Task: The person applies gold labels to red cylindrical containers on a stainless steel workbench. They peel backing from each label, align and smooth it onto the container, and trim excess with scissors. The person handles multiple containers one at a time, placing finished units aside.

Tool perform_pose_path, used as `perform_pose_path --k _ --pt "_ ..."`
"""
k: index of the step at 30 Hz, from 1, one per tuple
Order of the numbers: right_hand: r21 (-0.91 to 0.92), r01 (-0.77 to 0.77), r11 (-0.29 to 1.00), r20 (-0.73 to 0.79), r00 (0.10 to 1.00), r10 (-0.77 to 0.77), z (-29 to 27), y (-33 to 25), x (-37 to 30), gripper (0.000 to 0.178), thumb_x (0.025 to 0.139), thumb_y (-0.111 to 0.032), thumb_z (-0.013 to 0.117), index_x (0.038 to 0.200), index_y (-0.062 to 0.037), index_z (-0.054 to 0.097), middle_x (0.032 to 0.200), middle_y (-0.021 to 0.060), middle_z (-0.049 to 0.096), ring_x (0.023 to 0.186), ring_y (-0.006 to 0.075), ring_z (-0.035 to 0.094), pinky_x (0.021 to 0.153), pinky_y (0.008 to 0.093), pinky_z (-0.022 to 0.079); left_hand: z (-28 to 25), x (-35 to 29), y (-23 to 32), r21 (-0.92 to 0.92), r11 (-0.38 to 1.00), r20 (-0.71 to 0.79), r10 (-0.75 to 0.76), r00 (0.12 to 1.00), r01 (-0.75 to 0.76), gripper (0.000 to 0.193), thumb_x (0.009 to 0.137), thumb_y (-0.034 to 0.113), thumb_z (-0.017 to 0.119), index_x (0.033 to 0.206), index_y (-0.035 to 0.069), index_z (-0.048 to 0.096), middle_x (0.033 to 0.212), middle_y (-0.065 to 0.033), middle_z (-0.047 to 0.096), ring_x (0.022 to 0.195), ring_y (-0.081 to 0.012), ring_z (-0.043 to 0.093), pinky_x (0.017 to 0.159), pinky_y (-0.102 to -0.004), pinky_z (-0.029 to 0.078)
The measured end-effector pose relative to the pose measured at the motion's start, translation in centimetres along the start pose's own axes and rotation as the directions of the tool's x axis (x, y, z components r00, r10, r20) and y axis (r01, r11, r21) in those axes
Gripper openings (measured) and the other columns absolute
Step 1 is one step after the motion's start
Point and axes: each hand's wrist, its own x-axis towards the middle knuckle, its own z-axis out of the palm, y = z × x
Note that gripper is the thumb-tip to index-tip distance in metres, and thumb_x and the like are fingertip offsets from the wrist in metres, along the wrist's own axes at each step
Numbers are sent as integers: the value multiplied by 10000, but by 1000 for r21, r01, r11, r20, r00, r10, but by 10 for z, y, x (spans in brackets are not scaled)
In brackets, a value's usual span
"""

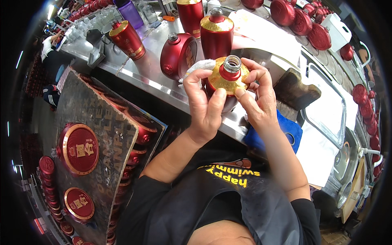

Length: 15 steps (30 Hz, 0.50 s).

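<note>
Work position: the red bottle (223, 86) is held between the left hand (203, 114) and the right hand (262, 102), in front of the person's chest, at the near edge of the steel counter (161, 89). Seen from here, both hands grasp the gold shoulder: thumbs on the near face, index fingers curved around the sides. The long axis runs through the gap between the hands, with the open glass neck (233, 63) uppermost and facing the person's head. The neck is clear of all fingertips; the right index finger is closest to it. A white cloth (201, 67) lies against the left index finger; whether it is worn or pinched cannot be told. The base is hidden, so contact with the counter cannot be confirmed.
</note>
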Motion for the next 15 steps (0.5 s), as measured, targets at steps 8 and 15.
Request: perform_pose_path --k 8,15 --pt "121 20 992 39 999 -24 -3 4 0 172 945 -94 601 1077 -40 506 1411 202 476 1209 258 525 996 388 457 -22 -18 1 522 696 263 418 869 -493 300 894 82 668 1174 121 567 1377 -291 427 1307 -448 440 1146 -616 315" --pt "43 71 997 56 996 -73 -4 4 0 152 959 -71 565 1091 -32 498 1401 220 468 1247 265 518 1006 381 447 -22 -14 -8 491 642 370 459 808 -589 410 825 4 696 1171 173 556 1408 -230 345 1268 -453 494 1048 -591 455"
